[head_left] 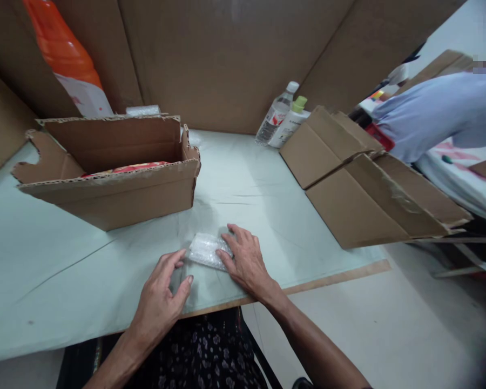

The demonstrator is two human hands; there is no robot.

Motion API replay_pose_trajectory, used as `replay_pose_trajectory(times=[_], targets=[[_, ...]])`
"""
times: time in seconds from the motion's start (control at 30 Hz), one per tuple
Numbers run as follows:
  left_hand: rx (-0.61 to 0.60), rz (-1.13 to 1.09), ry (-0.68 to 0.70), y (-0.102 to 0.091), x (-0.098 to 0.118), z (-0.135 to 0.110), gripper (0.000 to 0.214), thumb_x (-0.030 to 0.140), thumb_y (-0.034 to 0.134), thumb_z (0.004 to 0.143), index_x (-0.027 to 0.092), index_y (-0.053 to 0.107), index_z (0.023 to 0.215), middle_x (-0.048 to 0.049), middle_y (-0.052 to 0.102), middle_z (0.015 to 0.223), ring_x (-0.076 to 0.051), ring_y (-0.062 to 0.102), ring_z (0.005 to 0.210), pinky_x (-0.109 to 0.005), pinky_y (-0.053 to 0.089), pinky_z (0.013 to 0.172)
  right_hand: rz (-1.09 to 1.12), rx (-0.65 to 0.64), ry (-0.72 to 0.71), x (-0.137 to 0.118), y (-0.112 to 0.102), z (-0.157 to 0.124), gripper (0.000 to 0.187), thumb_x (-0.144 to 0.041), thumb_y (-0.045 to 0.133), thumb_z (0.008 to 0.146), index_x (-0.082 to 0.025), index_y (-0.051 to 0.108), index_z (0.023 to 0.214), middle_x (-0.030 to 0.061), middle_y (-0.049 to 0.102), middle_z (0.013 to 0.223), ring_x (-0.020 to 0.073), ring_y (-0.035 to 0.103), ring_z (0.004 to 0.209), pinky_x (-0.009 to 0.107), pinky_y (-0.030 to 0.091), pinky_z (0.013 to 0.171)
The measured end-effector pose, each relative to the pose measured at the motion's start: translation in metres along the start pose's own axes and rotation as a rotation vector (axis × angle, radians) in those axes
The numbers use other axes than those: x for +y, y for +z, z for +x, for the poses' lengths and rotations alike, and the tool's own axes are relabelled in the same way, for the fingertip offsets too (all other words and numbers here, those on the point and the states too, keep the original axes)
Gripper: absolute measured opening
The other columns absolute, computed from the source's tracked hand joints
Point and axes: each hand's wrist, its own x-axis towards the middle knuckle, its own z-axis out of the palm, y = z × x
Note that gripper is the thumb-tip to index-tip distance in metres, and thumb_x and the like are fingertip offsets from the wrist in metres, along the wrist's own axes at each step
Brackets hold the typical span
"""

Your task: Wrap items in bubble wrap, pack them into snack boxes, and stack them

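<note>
A small flat piece of bubble wrap (206,249) lies on the pale green tabletop (243,178) in front of me; whether anything is wrapped inside it I cannot tell. My right hand (245,262) rests at its right end, thumb and fingers apart and touching the wrap. Just off the left end is my left hand (162,292), its thumb and fingers spread with nothing between them. Beyond my hands stands an open cardboard box (146,200) with something red and flat inside.
At the back left is an orange bottle (65,48). A clear bottle (275,116) and a white bottle with a green cap (289,127) stand against the cardboard wall (227,59). Cardboard boxes (360,205) sit at the right edge. A person's blue sleeve (433,108) shows beyond.
</note>
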Motion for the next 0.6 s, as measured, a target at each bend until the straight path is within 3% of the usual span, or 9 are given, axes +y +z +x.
replay_pose_trajectory(times=[0.13,0.23,0.3,0.37,0.47,0.53,0.6], targets=[[0.033,0.050,0.009,0.003,-0.005,0.002,0.048,0.030,0.057,0.094,0.022,0.051,0.140,-0.0125,0.065,0.128,-0.025,0.067,0.113,-0.044,0.058,0.096,0.189,0.042,-0.108,-0.001,0.004,-0.009,0.005,-0.022,0.063,0.096,-0.020,0.064,0.101,0.0129,0.069,0.128,0.0278,0.062,0.120,0.044,0.046,0.098],[0.028,0.051,0.019,0.003,-0.008,0.010,0.061,0.029,0.060,0.089,0.020,0.044,0.147,-0.0173,0.059,0.140,-0.030,0.060,0.129,-0.051,0.053,0.106,0.345,0.130,-0.228,-0.006,0.007,-0.014,0.003,-0.020,0.062,0.097,-0.021,0.060,0.099,0.0084,0.075,0.110,0.0232,0.069,0.103,0.040,0.048,0.090],[-0.031,-0.007,-0.003,0.002,-0.007,0.018,0.066,0.025,0.059,0.086,0.020,0.042,0.150,-0.0167,0.060,0.139,-0.029,0.061,0.127,-0.049,0.053,0.106,0.422,0.172,-0.307,-0.010,0.007,-0.016,0.004,-0.019,0.060,0.098,-0.022,0.059,0.101,0.0068,0.075,0.104,0.0215,0.070,0.097,0.037,0.050,0.086],[-0.104,-0.100,-0.052,-0.002,-0.006,0.023,0.066,0.021,0.056,0.085,0.021,0.043,0.150,-0.0125,0.068,0.125,-0.024,0.069,0.113,-0.042,0.057,0.099,0.467,0.191,-0.338,-0.011,0.005,-0.016,0.008,-0.018,0.059,0.098,-0.023,0.059,0.103,0.0070,0.074,0.105,0.0216,0.070,0.098,0.037,0.051,0.086],[-0.147,-0.193,-0.078,-0.007,-0.001,0.026,0.060,0.017,0.053,0.083,0.021,0.052,0.144,-0.0056,0.072,0.103,-0.017,0.071,0.088,-0.032,0.060,0.085,0.539,0.135,-0.266,-0.006,-0.003,-0.014,0.036,-0.024,0.065,0.094,-0.024,0.055,0.129,0.0114,0.068,0.122,0.0225,0.069,0.102,0.038,0.055,0.087],[-0.141,-0.201,-0.030,-0.010,0.001,0.025,0.059,0.014,0.052,0.080,0.022,0.059,0.138,-0.0048,0.073,0.100,-0.016,0.071,0.085,-0.030,0.060,0.083,0.598,0.010,-0.211,0.000,-0.009,-0.012,0.068,-0.035,0.073,0.090,-0.024,0.042,0.149,0.0152,0.061,0.137,0.0242,0.068,0.110,0.039,0.057,0.092],[-0.131,-0.189,0.022,-0.012,0.000,0.022,0.061,0.011,0.052,0.076,0.023,0.063,0.134,-0.0048,0.075,0.100,-0.017,0.072,0.085,-0.030,0.061,0.084,0.646,-0.139,-0.212,0.004,-0.014,-0.009,0.086,-0.046,0.080,0.084,-0.025,0.037,0.156,0.0158,0.060,0.141,0.0266,0.066,0.118,0.040,0.057,0.097]])
